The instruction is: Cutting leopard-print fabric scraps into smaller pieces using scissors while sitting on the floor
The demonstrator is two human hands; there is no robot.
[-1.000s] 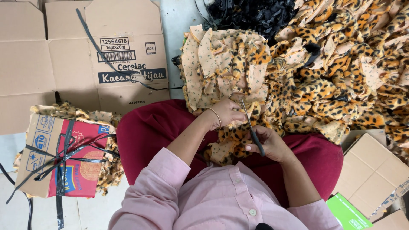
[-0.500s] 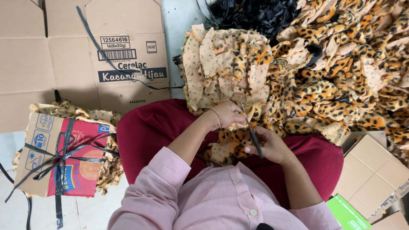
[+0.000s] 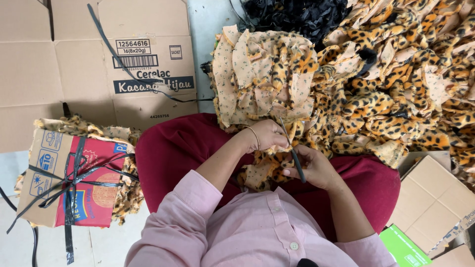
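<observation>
Bundle, far left: a small cardboard box point(image 3: 64, 180), red and tan printed faces, tied crosswise with flat black plastic strapping point(image 3: 71, 185); leopard-print scraps poke out beneath it.

Floor covering, upper left: flattened corrugated cartons point(image 3: 74, 64), plain brown, matte, with a loose black strap lying across.

Lap: dark red fabric point(image 3: 173, 148), smooth and rounded over the knees; pink buttoned shirt below.

Left hand point(image 3: 267, 134): curled closed, pinching a leopard-print plush piece point(image 3: 264, 168) that rests on the lap; thin bangle at the wrist.

Right hand point(image 3: 314, 168): closed around small thread snips point(image 3: 293, 151), slim dark handle, narrow metal blades pointing up toward the left hand's fingers.

Stack, centre top: pieces turned lining-side out point(image 3: 257, 79), pale beige with fine specks.

Heap, right: fuzzy orange-and-black leopard plush pieces point(image 3: 405, 84), crumpled. Black fabric point(image 3: 297, 15) behind.
</observation>
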